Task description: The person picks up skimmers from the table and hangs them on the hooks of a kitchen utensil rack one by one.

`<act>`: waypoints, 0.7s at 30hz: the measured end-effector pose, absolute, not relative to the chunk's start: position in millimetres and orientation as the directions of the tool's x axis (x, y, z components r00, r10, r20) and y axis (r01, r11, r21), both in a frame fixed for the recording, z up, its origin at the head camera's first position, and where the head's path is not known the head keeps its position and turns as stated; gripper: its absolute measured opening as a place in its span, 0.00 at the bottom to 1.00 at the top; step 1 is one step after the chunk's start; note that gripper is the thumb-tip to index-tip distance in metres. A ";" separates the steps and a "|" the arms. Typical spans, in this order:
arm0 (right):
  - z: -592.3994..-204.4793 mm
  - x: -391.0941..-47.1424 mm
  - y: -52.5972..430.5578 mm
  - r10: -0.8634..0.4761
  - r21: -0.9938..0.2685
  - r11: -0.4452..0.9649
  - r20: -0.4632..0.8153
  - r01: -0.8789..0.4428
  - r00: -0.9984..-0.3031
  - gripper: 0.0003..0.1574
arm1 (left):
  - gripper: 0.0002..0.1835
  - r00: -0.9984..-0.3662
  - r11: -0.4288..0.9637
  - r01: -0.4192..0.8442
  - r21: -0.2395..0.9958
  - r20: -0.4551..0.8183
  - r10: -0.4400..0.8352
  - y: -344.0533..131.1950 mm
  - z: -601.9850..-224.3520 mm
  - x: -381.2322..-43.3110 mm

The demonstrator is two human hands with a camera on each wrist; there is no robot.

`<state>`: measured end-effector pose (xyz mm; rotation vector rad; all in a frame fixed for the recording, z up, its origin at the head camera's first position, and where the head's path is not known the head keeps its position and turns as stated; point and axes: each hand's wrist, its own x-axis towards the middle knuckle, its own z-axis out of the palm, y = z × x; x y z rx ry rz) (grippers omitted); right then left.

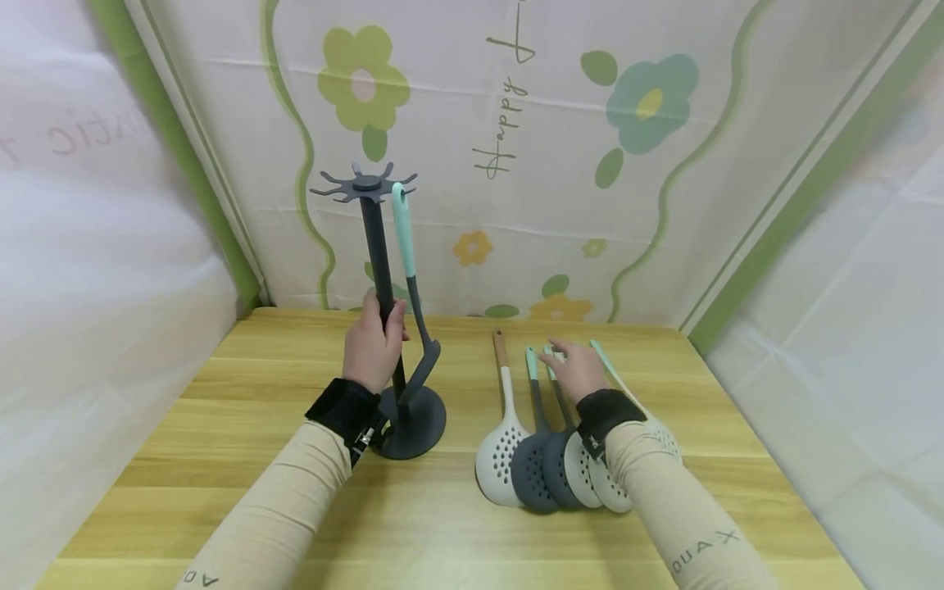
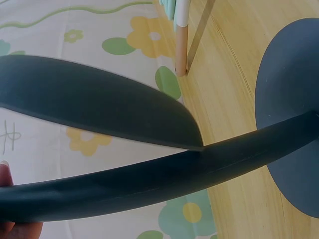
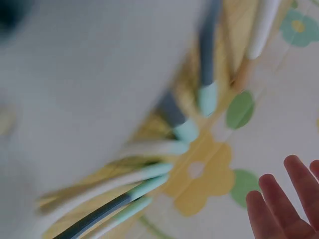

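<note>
My left hand point(image 1: 374, 344) grips the dark post of a utensil stand point(image 1: 378, 254), whose round base point(image 1: 413, 438) rests on the table. From the stand's hook ring point(image 1: 366, 185) hangs a dark spatula point(image 1: 401, 229) with a mint handle; its dark blade point(image 2: 99, 104) shows beside the post in the left wrist view. My right hand point(image 1: 578, 370) hovers over the mint handles of several utensils, and its straight fingers point(image 3: 274, 199) hold nothing. Under it lie a wooden-handled white skimmer point(image 1: 501, 459), a dark slotted utensil point(image 1: 533, 475) and overlapping white slotted heads point(image 1: 612, 487), partly hidden by my right arm.
The wooden table point(image 1: 243, 459) ends at a hanging cloth point(image 1: 442, 164) with printed flowers behind it. Pale cloth walls point(image 1: 88, 246) stand on both sides. A large pale blurred shape point(image 3: 89, 89) fills much of the right wrist view.
</note>
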<state>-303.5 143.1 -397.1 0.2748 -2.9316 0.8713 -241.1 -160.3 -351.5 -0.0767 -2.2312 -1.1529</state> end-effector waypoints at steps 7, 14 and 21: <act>-402.4 -313.8 165.1 -0.085 -0.498 0.858 0.107 -0.127 -0.991 0.31 | 0.16 -0.817 0.618 0.298 0.727 0.530 -0.229 -162.0 -352.9 -241.7; -399.0 -320.2 190.2 -0.069 -0.427 0.898 0.097 -0.104 -0.993 0.33 | 0.16 -0.813 0.618 0.306 0.725 0.536 -0.226 -161.3 -352.0 -241.0; -397.1 -317.7 212.4 -0.046 -0.397 0.917 0.016 -0.049 -0.999 0.35 | 0.16 -0.812 0.618 0.313 0.721 0.541 -0.219 -161.6 -351.6 -240.6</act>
